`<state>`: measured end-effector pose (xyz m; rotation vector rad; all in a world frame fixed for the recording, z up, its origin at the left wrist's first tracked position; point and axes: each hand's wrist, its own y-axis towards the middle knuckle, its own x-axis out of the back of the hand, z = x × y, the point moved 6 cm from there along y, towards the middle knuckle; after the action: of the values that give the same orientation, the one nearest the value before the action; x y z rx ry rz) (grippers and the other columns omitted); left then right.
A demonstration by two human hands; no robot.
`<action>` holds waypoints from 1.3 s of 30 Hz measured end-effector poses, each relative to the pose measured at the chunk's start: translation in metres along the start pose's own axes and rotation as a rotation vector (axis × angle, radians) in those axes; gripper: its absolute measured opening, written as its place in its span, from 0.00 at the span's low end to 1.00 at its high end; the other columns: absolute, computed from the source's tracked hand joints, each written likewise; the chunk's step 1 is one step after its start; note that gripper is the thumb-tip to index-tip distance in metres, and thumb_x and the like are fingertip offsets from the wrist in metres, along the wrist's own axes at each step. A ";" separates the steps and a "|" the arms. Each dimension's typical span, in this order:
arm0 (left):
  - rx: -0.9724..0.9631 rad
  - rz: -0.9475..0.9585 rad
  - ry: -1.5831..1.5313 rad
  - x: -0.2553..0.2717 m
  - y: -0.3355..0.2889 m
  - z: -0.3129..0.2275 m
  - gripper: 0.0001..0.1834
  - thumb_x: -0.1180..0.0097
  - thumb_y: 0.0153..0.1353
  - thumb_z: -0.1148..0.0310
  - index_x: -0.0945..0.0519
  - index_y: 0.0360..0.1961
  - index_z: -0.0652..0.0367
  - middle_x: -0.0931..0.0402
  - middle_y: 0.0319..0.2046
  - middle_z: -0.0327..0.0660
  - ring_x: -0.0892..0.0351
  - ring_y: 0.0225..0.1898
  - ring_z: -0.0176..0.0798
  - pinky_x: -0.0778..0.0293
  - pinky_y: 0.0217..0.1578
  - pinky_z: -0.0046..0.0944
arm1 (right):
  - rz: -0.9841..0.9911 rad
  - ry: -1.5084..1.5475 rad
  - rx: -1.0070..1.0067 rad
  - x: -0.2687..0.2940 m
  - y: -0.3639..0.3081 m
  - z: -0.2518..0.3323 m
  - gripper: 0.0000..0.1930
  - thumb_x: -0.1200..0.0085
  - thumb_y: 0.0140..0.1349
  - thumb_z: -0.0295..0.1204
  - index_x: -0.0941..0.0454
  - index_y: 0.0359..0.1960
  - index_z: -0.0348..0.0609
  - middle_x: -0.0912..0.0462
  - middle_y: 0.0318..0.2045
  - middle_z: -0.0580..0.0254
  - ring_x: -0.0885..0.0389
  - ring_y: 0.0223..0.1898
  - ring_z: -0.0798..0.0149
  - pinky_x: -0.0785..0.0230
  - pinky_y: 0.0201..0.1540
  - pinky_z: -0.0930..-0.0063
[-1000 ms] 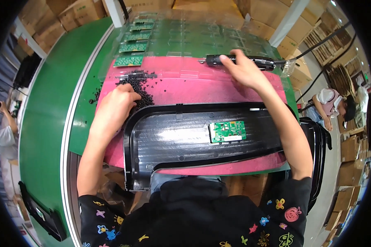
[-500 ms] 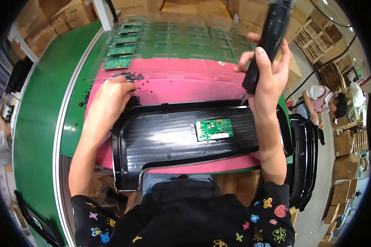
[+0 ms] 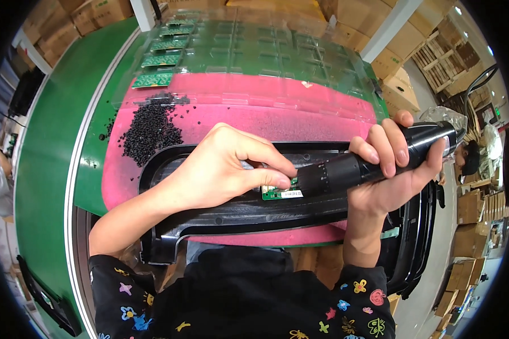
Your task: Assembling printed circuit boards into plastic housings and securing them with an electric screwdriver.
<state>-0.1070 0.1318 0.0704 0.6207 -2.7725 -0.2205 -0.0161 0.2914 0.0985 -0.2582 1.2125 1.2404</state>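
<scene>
My right hand (image 3: 387, 164) is wrapped round a black electric screwdriver (image 3: 342, 171), held tilted with its front end to the left. Just at that front end, thumb and fingertips of my left hand (image 3: 229, 161) are pinched together; whatever they hold is too small to make out. Beneath them lies a green circuit board (image 3: 272, 196), partly covered by the hand and the tool. The board sits inside a long black plastic panel (image 3: 232, 213) with raised edges. A heap of small black screws (image 3: 150, 133) is spread beyond the panel's left end.
Clear plastic trays (image 3: 249, 53) stretch across the far side, with several green circuit boards (image 3: 152, 80) along their left. A pink mat (image 3: 209, 116) covers the green table (image 3: 56, 186). More black panels (image 3: 415, 237) stand at the right. Cartons (image 3: 472, 237) and other people are farther off.
My left hand has moved from the screw heap to above the circuit board, fingers pinched. My right hand has lowered the electric screwdriver from upright to tilted, its front end beside the left fingertips.
</scene>
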 end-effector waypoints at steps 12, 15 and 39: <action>-0.120 -0.075 0.168 0.008 -0.006 0.000 0.03 0.42 0.57 0.79 0.19 0.27 0.68 0.16 0.29 0.45 0.15 0.32 0.36 0.21 0.35 0.32 | 0.188 -0.162 0.144 -0.025 -0.016 0.025 0.18 0.42 0.57 0.43 0.34 0.37 0.46 0.29 0.17 0.73 0.30 0.17 0.77 0.36 0.29 0.78; -0.193 0.025 0.235 -0.005 -0.006 0.004 0.06 0.35 0.53 0.73 0.19 0.27 0.64 0.18 0.24 0.42 0.17 0.27 0.39 0.24 0.28 0.34 | 0.176 -0.226 0.252 -0.026 -0.020 0.030 0.18 0.41 0.54 0.42 0.34 0.36 0.47 0.29 0.15 0.76 0.29 0.15 0.79 0.34 0.26 0.81; -0.328 0.066 0.497 -0.014 -0.006 -0.001 0.09 0.34 0.48 0.75 0.20 0.31 0.65 0.19 0.29 0.44 0.18 0.32 0.45 0.24 0.32 0.39 | 0.337 -0.391 0.099 -0.028 -0.022 0.000 0.24 0.38 0.54 0.50 0.35 0.38 0.47 0.25 0.17 0.74 0.29 0.15 0.77 0.37 0.21 0.82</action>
<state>-0.0921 0.1323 0.0668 0.4267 -2.2112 -0.4310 0.0061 0.2667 0.1107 0.2642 0.9944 1.4337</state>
